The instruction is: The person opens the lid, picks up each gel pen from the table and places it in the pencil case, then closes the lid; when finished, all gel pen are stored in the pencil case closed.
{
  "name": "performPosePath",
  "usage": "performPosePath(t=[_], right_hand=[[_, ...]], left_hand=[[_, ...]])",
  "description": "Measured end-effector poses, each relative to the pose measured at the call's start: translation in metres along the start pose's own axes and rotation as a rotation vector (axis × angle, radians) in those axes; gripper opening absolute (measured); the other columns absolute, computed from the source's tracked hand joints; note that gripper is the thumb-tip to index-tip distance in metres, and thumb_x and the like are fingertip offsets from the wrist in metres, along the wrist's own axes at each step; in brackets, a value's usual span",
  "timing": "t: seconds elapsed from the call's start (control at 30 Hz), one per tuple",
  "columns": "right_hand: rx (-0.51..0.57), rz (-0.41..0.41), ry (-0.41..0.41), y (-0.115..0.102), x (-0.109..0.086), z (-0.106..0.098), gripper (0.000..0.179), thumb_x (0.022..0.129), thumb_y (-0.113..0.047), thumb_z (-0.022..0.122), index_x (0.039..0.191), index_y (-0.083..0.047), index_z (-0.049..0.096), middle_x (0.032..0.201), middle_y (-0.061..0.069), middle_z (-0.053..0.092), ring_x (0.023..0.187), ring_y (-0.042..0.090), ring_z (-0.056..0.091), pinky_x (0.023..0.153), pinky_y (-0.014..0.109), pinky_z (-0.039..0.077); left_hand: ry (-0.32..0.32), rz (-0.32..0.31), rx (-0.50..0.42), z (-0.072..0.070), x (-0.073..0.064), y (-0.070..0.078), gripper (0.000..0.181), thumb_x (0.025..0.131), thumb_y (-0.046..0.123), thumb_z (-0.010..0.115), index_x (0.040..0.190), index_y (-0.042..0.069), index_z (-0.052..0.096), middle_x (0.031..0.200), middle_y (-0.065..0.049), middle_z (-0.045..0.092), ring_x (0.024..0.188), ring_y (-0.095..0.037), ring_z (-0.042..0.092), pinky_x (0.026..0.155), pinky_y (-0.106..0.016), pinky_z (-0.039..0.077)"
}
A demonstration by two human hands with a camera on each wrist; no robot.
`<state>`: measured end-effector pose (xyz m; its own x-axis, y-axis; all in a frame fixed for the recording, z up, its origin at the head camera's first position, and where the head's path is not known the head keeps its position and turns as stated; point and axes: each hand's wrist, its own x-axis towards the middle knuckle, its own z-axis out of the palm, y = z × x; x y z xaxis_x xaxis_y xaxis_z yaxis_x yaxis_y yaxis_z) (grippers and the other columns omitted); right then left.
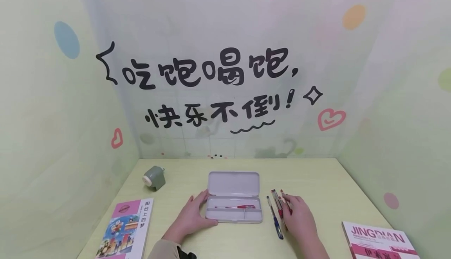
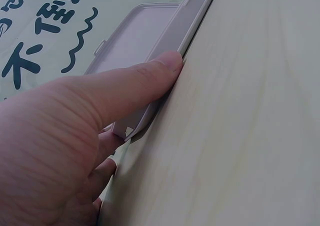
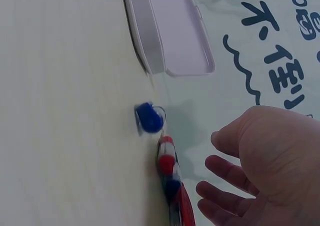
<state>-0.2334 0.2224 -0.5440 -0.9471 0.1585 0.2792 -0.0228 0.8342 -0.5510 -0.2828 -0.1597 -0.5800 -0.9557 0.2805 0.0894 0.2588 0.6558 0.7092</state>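
A pale lilac pencil case (image 1: 234,184) lies with its lid up, and one red pen (image 1: 245,207) rests in its long compartment. My left hand (image 1: 188,219) grips the case's left end; in the left wrist view the thumb (image 2: 145,78) presses along the front wall. Right of the case, a blue pen (image 1: 275,220) lies beside a small bunch of red and dark pens (image 1: 279,208). My right hand (image 1: 299,216) hovers at this bunch. Its fingers (image 3: 227,173) are spread and loosely bent, apart from the pens in the right wrist view.
A grey-green pencil sharpener (image 1: 155,178) stands at the back left. One book (image 1: 124,229) lies at the left front, another (image 1: 379,241) at the right front. Walls printed with lettering (image 1: 225,69) enclose the table's back and sides.
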Motion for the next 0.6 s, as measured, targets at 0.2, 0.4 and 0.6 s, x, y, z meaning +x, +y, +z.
performPosePath(t=[0.2,0.4,0.6], right_hand=[[-0.041,0.094,-0.028,0.016,-0.005,-0.011,0.042,0.106,-0.018,0.066,0.144,-0.001,0.068,0.142,0.031,0.067,0.127,0.054,0.068,0.106,0.070,0.058],[-0.106,0.179,-0.091,0.031,-0.007,-0.023,0.043,0.105,-0.019,0.065,0.140,0.006,0.067,0.138,0.039,0.065,0.123,0.060,0.065,0.103,0.074,0.057],[-0.163,0.213,-0.135,0.036,-0.010,-0.028,0.041,0.103,-0.019,0.067,0.133,0.010,0.070,0.124,0.036,0.071,0.109,0.052,0.070,0.097,0.069,0.059]], left_hand=[[0.001,-0.005,-0.009,-0.001,0.000,0.000,0.125,0.070,0.054,0.100,0.172,0.014,0.038,0.168,-0.007,0.057,0.165,-0.042,0.039,0.142,-0.067,0.010],[-0.002,-0.003,-0.003,0.000,0.000,-0.001,0.126,0.071,0.055,0.100,0.172,0.015,0.037,0.169,-0.007,0.055,0.165,-0.042,0.040,0.142,-0.067,0.010],[-0.001,0.008,-0.003,0.000,0.000,-0.002,0.126,0.070,0.055,0.100,0.172,0.014,0.038,0.168,-0.008,0.056,0.164,-0.042,0.040,0.141,-0.067,0.011]])
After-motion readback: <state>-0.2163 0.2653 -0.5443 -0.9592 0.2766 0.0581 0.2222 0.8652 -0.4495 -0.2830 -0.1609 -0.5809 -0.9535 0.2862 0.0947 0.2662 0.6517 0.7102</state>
